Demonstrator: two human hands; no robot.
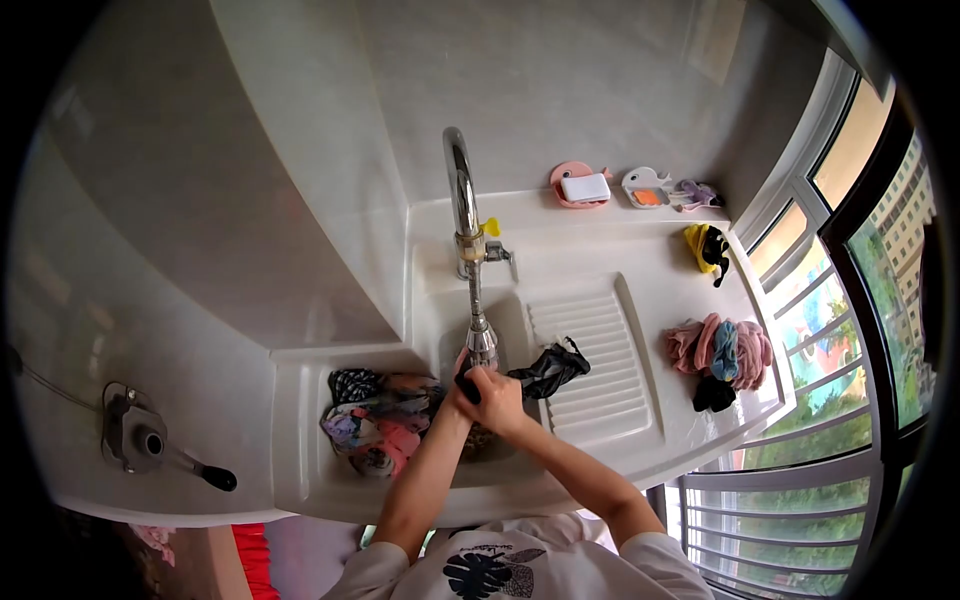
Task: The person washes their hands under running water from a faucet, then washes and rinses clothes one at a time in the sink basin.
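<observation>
Under the faucet's spray head (482, 345), my two hands come together over the sink basin. My right hand (495, 399) is closed around black wet-looking cloth (550, 371), whose loose end trails right onto the ribbed washboard (603, 385). Partly covered by the right one, my left hand (461, 372) is closed on the same cloth, a dark bit of it showing between them. Which garment the cloth is, I cannot tell. Beside my left forearm lies a heap of mixed clothes (385, 420), patterned, pink and black.
The chrome faucet (461, 185) arches over the basin. Pink and white whale-shaped soap dishes (572, 178) stand on the back ledge. Rolled pink and blue cloths (725, 350) and a yellow-black cloth (706, 250) lie at right. A lever fitting (140, 440) is mounted at left.
</observation>
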